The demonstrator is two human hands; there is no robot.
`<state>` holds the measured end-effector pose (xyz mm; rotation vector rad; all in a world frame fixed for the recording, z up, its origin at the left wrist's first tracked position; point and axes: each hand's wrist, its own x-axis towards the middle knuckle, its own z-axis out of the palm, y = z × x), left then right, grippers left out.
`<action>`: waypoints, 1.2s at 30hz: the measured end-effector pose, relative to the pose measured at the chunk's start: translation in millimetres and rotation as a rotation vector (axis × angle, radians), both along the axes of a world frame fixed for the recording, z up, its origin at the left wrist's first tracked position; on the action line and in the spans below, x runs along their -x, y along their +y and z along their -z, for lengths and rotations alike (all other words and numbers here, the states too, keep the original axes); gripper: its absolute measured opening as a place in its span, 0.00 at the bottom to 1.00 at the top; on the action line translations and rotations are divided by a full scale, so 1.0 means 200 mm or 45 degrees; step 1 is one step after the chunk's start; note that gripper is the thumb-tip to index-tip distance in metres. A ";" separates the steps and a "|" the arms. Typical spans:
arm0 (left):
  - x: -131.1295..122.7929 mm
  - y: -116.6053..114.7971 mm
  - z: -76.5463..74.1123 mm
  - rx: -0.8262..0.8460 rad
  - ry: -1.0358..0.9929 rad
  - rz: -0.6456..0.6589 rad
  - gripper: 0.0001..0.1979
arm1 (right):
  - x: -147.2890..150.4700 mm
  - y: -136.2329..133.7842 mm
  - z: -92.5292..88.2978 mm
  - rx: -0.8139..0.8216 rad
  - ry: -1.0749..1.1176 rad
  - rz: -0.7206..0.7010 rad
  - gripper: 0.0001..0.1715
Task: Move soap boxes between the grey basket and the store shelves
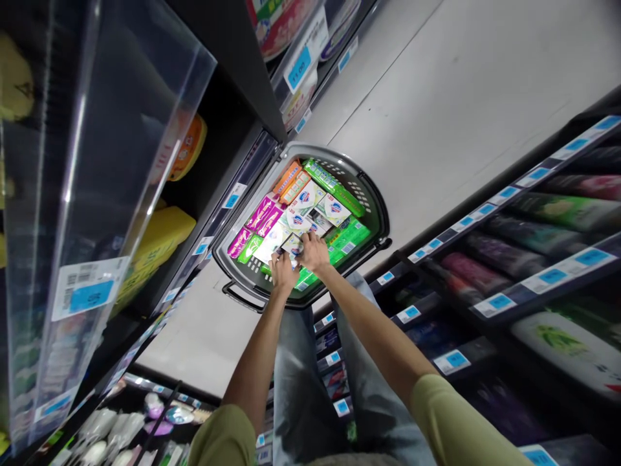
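A grey shopping basket (373,194) stands on the shop floor, filled with several soap boxes in white, green, pink and orange. Both my arms reach down into it. My left hand (283,270) and my right hand (314,252) are side by side, fingers curled round a white soap box (294,246) near the basket's near edge. More white boxes with a blue-red shield mark (334,208) lie just beyond my hands. Green boxes (349,236) lie to the right of my right hand.
Dark shelves line both sides of the aisle. The left shelf (228,129) has a clear plastic front, yellow packs (155,243) and blue price tags. The right shelves (533,259) hold bottles and packs. Pale floor (460,97) stretches beyond the basket.
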<state>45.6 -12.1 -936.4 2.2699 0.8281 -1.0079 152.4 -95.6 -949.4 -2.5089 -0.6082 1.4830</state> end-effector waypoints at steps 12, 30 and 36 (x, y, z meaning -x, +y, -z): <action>0.03 0.24 -0.05 0.437 -0.080 -0.030 0.18 | -0.07 -0.13 -0.08 -0.206 0.370 0.280 0.30; 0.10 0.30 -0.12 0.777 -0.198 -1.330 0.31 | -0.37 -0.22 -0.09 -0.518 0.551 1.166 0.31; 0.02 0.24 -0.13 0.684 -0.285 -1.613 0.33 | -0.31 -0.04 0.00 -0.268 0.292 0.515 0.35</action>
